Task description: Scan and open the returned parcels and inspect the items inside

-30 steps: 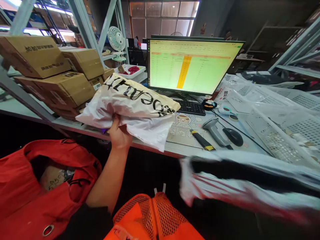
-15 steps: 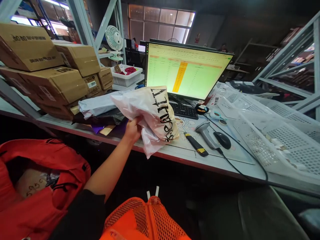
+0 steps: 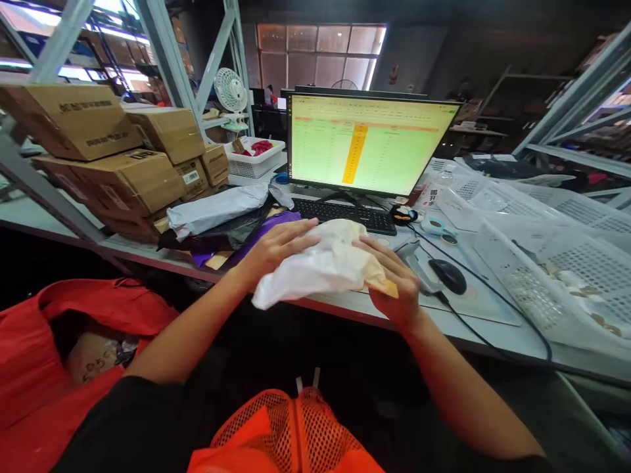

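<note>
A crumpled white plastic parcel bag (image 3: 323, 268) is held between both my hands above the front edge of the grey desk (image 3: 493, 332). My left hand (image 3: 276, 246) grips its left side with fingers curled over the top. My right hand (image 3: 397, 286) holds its right end from beneath and behind. A barcode scanner (image 3: 417, 257) lies on the desk just behind my right hand, partly hidden by it. The printed lettering on the bag is turned out of sight.
A monitor (image 3: 367, 144) and keyboard (image 3: 345, 215) stand behind the bag, a mouse (image 3: 447, 276) to the right. Grey, black and purple parcels (image 3: 217, 210) and cardboard boxes (image 3: 113, 164) lie left. White mesh baskets (image 3: 557, 263) fill the right. A red sack (image 3: 44, 341) and orange mesh bag (image 3: 286, 433) sit below.
My left hand brought the white bag from the left to the desk's middle front. My right hand came in and took its right end. The bag turned, hiding its lettering.
</note>
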`<state>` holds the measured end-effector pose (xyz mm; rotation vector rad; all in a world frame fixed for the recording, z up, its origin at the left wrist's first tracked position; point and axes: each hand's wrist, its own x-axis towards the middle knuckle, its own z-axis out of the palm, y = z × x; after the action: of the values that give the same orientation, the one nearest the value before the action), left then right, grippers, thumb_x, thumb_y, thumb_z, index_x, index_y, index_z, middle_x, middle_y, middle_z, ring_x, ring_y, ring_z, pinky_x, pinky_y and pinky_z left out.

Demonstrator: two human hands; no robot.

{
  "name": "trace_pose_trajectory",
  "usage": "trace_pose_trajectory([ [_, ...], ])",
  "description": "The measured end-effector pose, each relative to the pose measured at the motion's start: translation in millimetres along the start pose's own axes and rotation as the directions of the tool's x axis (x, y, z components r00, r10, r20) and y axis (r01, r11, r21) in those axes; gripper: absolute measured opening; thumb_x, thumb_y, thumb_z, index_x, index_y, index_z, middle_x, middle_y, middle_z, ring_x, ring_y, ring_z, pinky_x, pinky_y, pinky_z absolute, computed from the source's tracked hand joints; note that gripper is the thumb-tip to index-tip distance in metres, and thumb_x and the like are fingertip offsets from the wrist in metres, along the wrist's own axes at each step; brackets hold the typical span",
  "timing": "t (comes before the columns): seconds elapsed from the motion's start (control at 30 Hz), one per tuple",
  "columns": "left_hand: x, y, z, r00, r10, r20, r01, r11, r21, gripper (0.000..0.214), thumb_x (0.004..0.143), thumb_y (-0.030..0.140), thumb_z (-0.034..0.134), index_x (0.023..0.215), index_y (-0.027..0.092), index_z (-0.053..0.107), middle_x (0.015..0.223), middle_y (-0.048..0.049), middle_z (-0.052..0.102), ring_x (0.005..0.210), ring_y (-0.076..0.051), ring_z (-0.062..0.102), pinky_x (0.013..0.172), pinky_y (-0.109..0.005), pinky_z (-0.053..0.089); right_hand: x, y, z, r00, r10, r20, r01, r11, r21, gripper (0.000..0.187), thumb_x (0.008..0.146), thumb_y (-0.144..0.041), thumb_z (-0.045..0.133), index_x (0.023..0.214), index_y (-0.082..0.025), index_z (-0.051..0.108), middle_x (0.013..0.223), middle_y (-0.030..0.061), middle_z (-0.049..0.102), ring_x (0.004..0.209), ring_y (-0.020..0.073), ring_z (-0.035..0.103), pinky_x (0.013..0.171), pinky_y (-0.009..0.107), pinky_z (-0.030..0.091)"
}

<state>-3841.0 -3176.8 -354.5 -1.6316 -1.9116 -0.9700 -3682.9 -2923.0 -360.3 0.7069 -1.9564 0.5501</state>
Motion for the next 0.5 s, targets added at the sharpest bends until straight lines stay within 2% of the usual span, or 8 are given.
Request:
trace_pose_trajectory([
  [0.07,-19.9,-12.3,-12.2,0.982,-0.066,0.178,0.030,0.979,0.199,0.039,0.102,0.022,0.056,0.139,0.027,0.066,0.149,-0.0095,0.061,0.144,-0.029,0.052,0.120,-0.050,0.043,-33.6,7.8,21.2,0.992,0.026,0.119,-0.024,0.999,-0.023,0.051,0.095,-0.010,0.056,0.145,-0.021,0.061,0.142,0.0122,0.064,0.142,0.0304,0.053,0.114,0.050,0.052],
  [0.13,-36.3,-17.0,-20.7,0.903,-0.275,0.329,0.125,0.903,0.411,0.044,0.098,0.014,0.058,0.141,0.024,0.065,0.145,-0.0116,0.065,0.137,-0.032,0.058,0.115,-0.049,0.048,-72.4,13.4,35.5,0.944,0.110,0.312,-0.112,0.994,-0.011,0.060,0.090,-0.003,0.051,0.146,-0.021,0.061,0.146,0.0108,0.062,0.146,0.0299,0.048,0.115,0.052,0.051],
  [0.2,-38.0,-7.8,-21.9,0.803,-0.477,0.358,0.244,0.811,0.532,0.049,0.094,0.012,0.062,0.142,0.020,0.064,0.140,-0.0149,0.067,0.125,-0.034,0.066,0.106,-0.048,0.054,-100.2,13.6,43.6,0.863,0.205,0.462,-0.224,0.974,-0.015,0.072,0.082,0.005,0.043,0.146,-0.022,0.062,0.147,0.0088,0.061,0.148,0.0279,0.045,0.116,0.052,0.050],
  [0.23,-31.8,2.0,-18.6,0.781,-0.530,0.330,0.302,0.784,0.543,0.049,0.095,0.013,0.061,0.144,0.019,0.062,0.139,-0.0155,0.068,0.122,-0.034,0.068,0.103,-0.047,0.056,-106.9,11.8,45.5,0.824,0.247,0.509,-0.275,0.961,-0.022,0.074,0.080,0.006,0.042,0.145,-0.023,0.063,0.148,0.0087,0.059,0.149,0.0278,0.043,0.116,0.053,0.050],
  [0.27,-21.6,14.0,-12.1,0.784,-0.548,0.292,0.351,0.779,0.520,0.049,0.096,0.016,0.060,0.145,0.018,0.061,0.139,-0.0157,0.068,0.121,-0.033,0.068,0.102,-0.045,0.056,-108.8,9.0,46.3,0.792,0.275,0.545,-0.309,0.951,-0.031,0.073,0.080,0.005,0.043,0.144,-0.023,0.064,0.150,0.0094,0.058,0.150,0.0287,0.043,0.116,0.055,0.049],
  [0.33,4.6,38.7,11.0,0.848,-0.488,0.205,0.386,0.835,0.392,0.047,0.101,0.027,0.056,0.147,0.020,0.058,0.143,-0.0130,0.066,0.129,-0.031,0.063,0.109,-0.043,0.052,-101.8,2.1,46.2,0.759,0.286,0.585,-0.322,0.946,-0.046,0.060,0.086,-0.001,0.048,0.139,-0.021,0.068,0.150,0.0115,0.058,0.148,0.0328,0.045,0.115,0.059,0.049],
  [0.4,25.7,55.0,43.7,0.880,-0.398,0.259,0.320,0.900,0.297,0.053,0.101,0.036,0.058,0.150,0.017,0.055,0.149,-0.0144,0.060,0.140,-0.032,0.055,0.119,-0.046,0.043,-90.4,-5.7,45.5,0.752,0.270,0.602,-0.306,0.951,-0.044,0.048,0.090,-0.007,0.052,0.131,-0.020,0.072,0.143,0.0131,0.063,0.142,0.0346,0.052,0.111,0.061,0.050],
  [0.5,25.9,53.6,91.7,0.819,-0.383,0.427,0.239,0.904,0.354,0.058,0.100,0.042,0.059,0.153,0.019,0.053,0.166,-0.0126,0.041,0.155,-0.039,0.032,0.127,-0.062,0.024,-85.0,-17.6,39.4,0.754,0.255,0.606,-0.305,0.952,-0.020,0.039,0.092,-0.010,0.052,0.122,-0.021,0.074,0.137,0.0121,0.068,0.138,0.0340,0.056,0.111,0.062,0.050],
])
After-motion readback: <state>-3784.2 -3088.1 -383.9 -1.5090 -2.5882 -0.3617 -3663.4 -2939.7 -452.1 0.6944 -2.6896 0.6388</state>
